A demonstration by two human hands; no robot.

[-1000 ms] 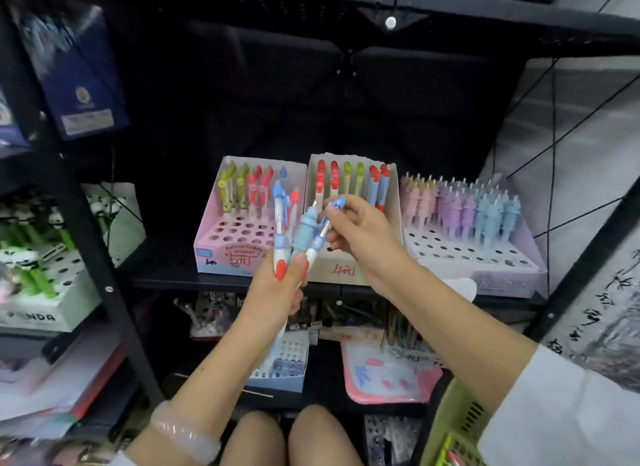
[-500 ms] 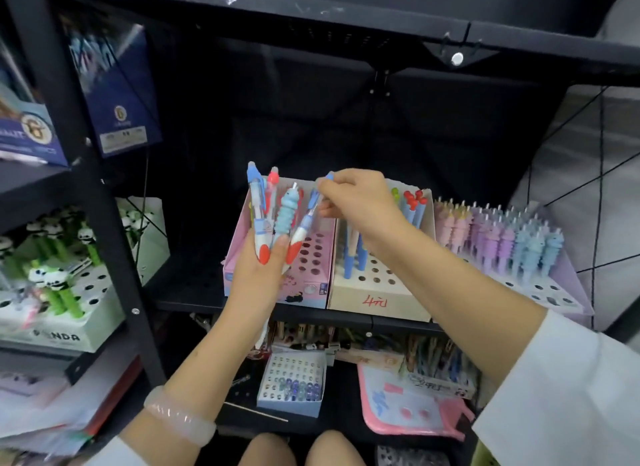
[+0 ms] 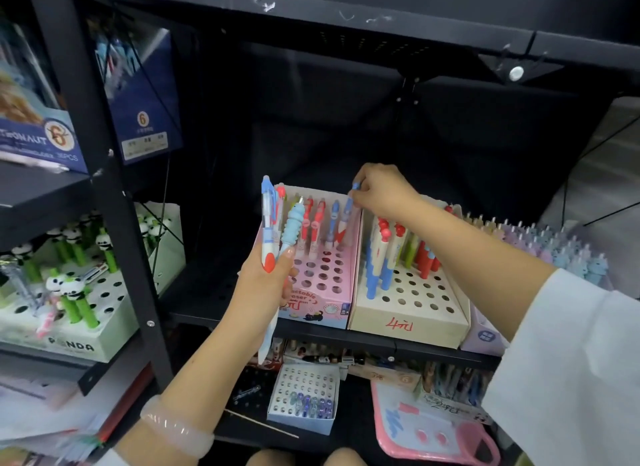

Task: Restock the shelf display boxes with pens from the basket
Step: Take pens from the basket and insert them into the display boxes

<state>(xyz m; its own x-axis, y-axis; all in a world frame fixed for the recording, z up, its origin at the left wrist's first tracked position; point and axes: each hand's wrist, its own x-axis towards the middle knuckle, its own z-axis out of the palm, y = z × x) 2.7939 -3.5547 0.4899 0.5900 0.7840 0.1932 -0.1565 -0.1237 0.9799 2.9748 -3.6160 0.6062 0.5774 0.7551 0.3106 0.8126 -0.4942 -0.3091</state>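
Placing a blue pen [image 3: 347, 209] into the pink display box [image 3: 323, 294].

Right hand [image 3: 382, 190] pinching the pen top at 12 o'clock of the box, at its back row (tip near a hole); left hand [image 3: 266, 282] at 9 o'clock, gripping a bunch of pens [image 3: 277, 223] upright, beside the beige display box [image 3: 408, 313].
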